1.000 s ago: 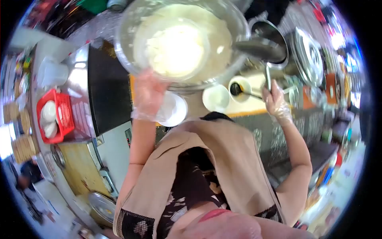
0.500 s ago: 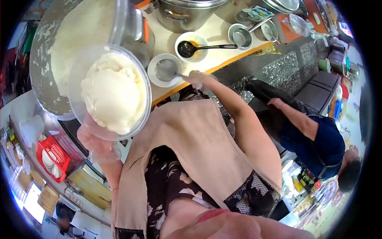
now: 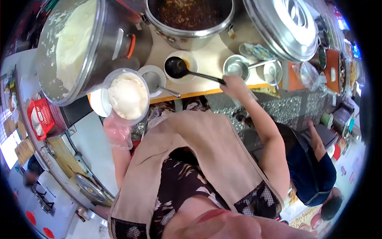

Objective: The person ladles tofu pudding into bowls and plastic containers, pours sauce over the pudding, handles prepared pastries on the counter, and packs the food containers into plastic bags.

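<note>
My left hand [image 3: 118,129], in a clear plastic glove, is closed on a clear plastic bowl [image 3: 146,101] heaped with soft white curd [image 3: 127,95]. My right hand [image 3: 237,88] grips the handle end of a black ladle [image 3: 177,67]. The ladle's head rests in a white bowl [image 3: 192,59] on the counter. Beside that bowl, a flat metal scoop [image 3: 152,80] lies in another white dish [image 3: 142,71], its handle over the edge. A small metal saucepan [image 3: 235,65] stands close to my right hand.
A large metal pot [image 3: 115,47] of white curd stands at left. Behind the bowls is an open pot of brown sauce [image 3: 187,14], with a big metal lid [image 3: 278,28] to its right. A red basket [image 3: 39,117] is far left. A person in dark blue [image 3: 310,167] stands at right.
My right hand has let go of the metal scoop and taken hold of the black ladle's handle. The curd bowl has moved away from the big pot, and the view now shows the brown sauce.
</note>
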Demonstrator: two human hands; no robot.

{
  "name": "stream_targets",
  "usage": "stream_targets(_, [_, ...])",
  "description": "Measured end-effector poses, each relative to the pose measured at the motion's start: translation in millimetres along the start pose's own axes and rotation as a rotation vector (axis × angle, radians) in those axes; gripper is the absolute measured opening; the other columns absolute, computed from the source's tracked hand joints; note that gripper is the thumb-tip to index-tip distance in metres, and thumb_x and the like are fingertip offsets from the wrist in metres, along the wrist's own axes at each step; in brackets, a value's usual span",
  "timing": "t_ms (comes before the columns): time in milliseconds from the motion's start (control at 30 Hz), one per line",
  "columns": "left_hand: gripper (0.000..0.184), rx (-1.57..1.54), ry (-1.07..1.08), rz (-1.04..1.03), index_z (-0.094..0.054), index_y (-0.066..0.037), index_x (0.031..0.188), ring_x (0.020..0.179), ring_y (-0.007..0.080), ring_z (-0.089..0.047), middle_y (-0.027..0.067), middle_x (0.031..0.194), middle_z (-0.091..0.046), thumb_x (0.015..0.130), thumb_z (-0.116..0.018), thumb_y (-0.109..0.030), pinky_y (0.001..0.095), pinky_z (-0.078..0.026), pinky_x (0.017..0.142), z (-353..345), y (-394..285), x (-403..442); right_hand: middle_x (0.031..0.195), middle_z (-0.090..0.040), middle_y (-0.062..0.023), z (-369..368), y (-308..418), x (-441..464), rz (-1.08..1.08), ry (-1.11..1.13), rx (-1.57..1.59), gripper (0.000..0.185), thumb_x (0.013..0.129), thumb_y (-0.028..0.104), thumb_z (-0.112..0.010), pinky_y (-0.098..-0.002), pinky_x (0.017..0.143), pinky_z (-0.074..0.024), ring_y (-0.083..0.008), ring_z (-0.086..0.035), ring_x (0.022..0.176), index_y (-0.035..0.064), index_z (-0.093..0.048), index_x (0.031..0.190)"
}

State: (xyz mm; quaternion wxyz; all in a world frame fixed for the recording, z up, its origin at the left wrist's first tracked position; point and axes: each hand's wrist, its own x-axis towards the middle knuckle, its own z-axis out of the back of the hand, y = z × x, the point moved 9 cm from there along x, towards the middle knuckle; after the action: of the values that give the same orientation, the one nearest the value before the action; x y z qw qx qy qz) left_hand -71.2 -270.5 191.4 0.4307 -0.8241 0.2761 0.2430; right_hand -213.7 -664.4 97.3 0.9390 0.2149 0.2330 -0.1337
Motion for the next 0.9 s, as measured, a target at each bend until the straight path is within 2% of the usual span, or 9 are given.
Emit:
stream_targets(100, [0.079,-0.062,0.111,-0.016,-0.024,0.001,0.142,0.132,0.0344,-0.034,0.0189,0.144,-0.033,0.074,-0.055,-0.023,0.0474,-0.029,0.110,-7.8,-1.2,2.3,0.079,-0.062,-0.0227,90.0,21.6,-53.0,-0.046,-0.069,0.280,0.032,0.077,0.033,-0.062,-0.0464,0.073,-0.0470,-0.0393,-0.060,0.079,0.0014,-0.061,0.079])
stream_targets(167, [0.079,-0.051,0.208,-0.034,-0.024,0.002,0.142,0.131,0.0335,-0.035,0.0193,0.143,-0.034,0.075,-0.057,-0.021,0.0461,-0.030,0.110,-11.3,-1.3,9.5,0.073,-0.061,-0.0216,154.4,47.1,-75.1,-0.201,-0.005,0.381,0.033,0.080,0.035,-0.061,-0.0457,0.068,-0.0469,-0.0366,-0.060,0.072,0.0014,-0.062,0.081])
stream_targets(233, [0.078,-0.032,0.308,-0.039,-0.024,0.002,0.142,0.130,0.0326,-0.036,0.0197,0.142,-0.035,0.075,-0.060,-0.019,0.0448,-0.030,0.110,-24.1,-4.6,17.6,0.072,-0.061,-0.0201,191.4,54.5,-66.0,-0.157,-0.096,0.362,0.032,0.083,0.034,-0.060,-0.0457,0.065,-0.0464,-0.0365,-0.058,0.068,0.0026,-0.062,0.084])
stream_targets(300, [0.083,0.019,0.358,0.021,-0.020,0.000,0.143,0.130,0.0343,-0.036,0.0202,0.142,-0.034,0.073,-0.057,-0.023,0.0447,-0.031,0.109,-42.5,4.9,28.5,0.072,-0.062,-0.0186,230.5,105.1,-56.4,0.481,-0.585,-0.294,0.029,0.085,0.032,-0.058,-0.0462,0.062,-0.0460,-0.0364,-0.060,0.068,0.0025,-0.061,0.082])
stream_targets(367, [0.083,-0.003,0.404,0.050,-0.022,0.000,0.143,0.130,0.0340,-0.037,0.0201,0.141,-0.035,0.072,-0.058,-0.023,0.0444,-0.031,0.109,-59.9,10.6,39.9,0.073,-0.064,-0.0162,255.0,101.3,1.7,0.037,-0.486,-0.183,0.025,0.084,0.027,-0.058,-0.0443,0.063,-0.0491,-0.0357,-0.063,0.069,0.0024,-0.061,0.080])
stream_targets(433, [0.082,0.024,0.436,0.061,-0.024,0.000,0.142,0.129,0.0340,-0.037,0.0200,0.141,-0.035,0.072,-0.058,-0.023,0.0435,-0.031,0.109,-73.9,17.6,50.6,0.074,-0.065,-0.0164,256.8,118.1,45.9,-0.056,-0.513,-0.333,0.019,0.081,0.021,-0.059,-0.0430,0.067,-0.0521,-0.0345,-0.065,0.073,0.0026,-0.062,0.077])
stream_targets(633, [0.073,-0.125,0.481,0.103,-0.030,0.004,0.138,0.126,0.0298,-0.043,0.0179,0.136,-0.042,0.074,-0.060,-0.013,0.0412,-0.034,0.107,-107.1,33.2,61.0,0.079,-0.066,-0.0190,220.0,116.0,133.7,0.032,-0.390,-0.473,0.015,0.077,0.018,-0.060,-0.0422,0.072,-0.0536,-0.0347,-0.066,0.076,0.0037,-0.066,0.076])
stream_targets(767, [0.072,-0.119,0.460,0.033,-0.029,0.005,0.138,0.126,0.0289,-0.043,0.0178,0.136,-0.042,0.075,-0.058,-0.013,0.0408,-0.035,0.107,-117.6,37.7,63.5,0.095,-0.065,-0.0219,234.3,90.5,123.2,-0.130,-0.171,-0.134,0.030,0.079,0.028,-0.060,-0.0432,0.085,-0.0496,-0.0367,-0.062,0.095,0.0011,-0.068,0.091])
stream_targets(900, [0.071,-0.096,0.410,-0.015,-0.029,0.006,0.138,0.126,0.0281,-0.043,0.0182,0.136,-0.042,0.075,-0.056,-0.012,0.0406,-0.035,0.107,-125.5,41.3,63.6,0.096,-0.064,-0.0226,254.0,82.2,103.7,0.129,-0.051,-0.127,0.035,0.075,0.034,-0.062,-0.0434,0.080,-0.0490,-0.0361,-0.062,0.087,0.0025,-0.067,0.089])
